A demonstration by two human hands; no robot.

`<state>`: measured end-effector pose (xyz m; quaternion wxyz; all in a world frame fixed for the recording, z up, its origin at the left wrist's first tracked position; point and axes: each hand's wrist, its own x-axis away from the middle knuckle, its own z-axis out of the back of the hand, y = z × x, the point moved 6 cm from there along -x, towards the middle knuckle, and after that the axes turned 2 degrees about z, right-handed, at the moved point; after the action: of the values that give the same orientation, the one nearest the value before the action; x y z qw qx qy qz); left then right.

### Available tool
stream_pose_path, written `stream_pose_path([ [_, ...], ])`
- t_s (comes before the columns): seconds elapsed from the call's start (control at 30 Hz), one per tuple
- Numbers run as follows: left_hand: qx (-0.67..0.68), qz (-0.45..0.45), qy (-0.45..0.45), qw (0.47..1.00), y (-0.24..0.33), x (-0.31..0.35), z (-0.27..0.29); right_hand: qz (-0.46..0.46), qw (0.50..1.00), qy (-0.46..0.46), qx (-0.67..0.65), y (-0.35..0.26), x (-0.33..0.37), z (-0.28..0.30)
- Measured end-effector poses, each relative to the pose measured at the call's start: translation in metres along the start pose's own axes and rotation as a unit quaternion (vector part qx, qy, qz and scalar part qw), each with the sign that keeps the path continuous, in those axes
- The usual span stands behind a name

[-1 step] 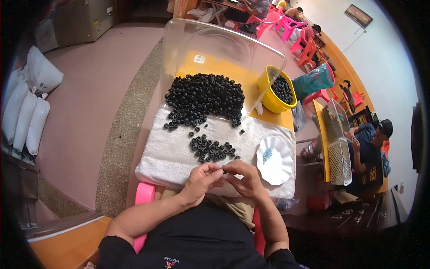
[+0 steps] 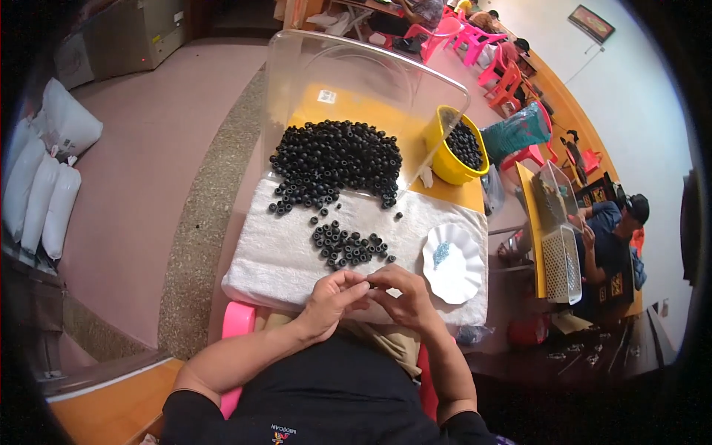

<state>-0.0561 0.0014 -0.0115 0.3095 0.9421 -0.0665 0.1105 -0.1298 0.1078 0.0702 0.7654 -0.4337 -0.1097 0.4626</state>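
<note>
a white towel (image 2: 259, 256) covers the yellow desk's (image 2: 463, 194) near part. black beads (image 2: 337, 156) heap in the far clear bin (image 2: 293, 74) and spill onto the towel; others fill the right yellow tub (image 2: 449, 169). much looks left; finished ones can't be distinguished. left hand (image 2: 335, 302) and right hand (image 2: 406, 293) meet at the fingertips, any grasp unclear.

My black shirt (image 2: 326, 386) has short sleeves (image 2: 194, 417) and a small white-and-red print (image 2: 282, 434); tan cloth (image 2: 387, 343) covers my lap.

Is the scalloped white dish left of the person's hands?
No, the white dish lies on the white towel, to the right of the right hand.
</note>
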Motion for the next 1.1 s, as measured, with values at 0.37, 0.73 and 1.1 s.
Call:
stream_pose_path([
  [0.37, -0.061, 0.010, -0.023, 0.998, -0.006, -0.001, 0.001, 0.032, 0.997, 0.053, -0.037, 0.002, 0.020, -0.002],
  [0.73, -0.109, -0.015, -0.016, 0.994, -0.004, -0.001, -0.002, 0.064, 0.993, 0.102, 0.016, -0.004, 0.031, -0.005],
  [1.1, -0.151, -0.026, -0.016, 0.988, 0.000, -0.001, -0.002, 0.100, 0.988, 0.120, 0.005, -0.013, 0.035, -0.007],
])
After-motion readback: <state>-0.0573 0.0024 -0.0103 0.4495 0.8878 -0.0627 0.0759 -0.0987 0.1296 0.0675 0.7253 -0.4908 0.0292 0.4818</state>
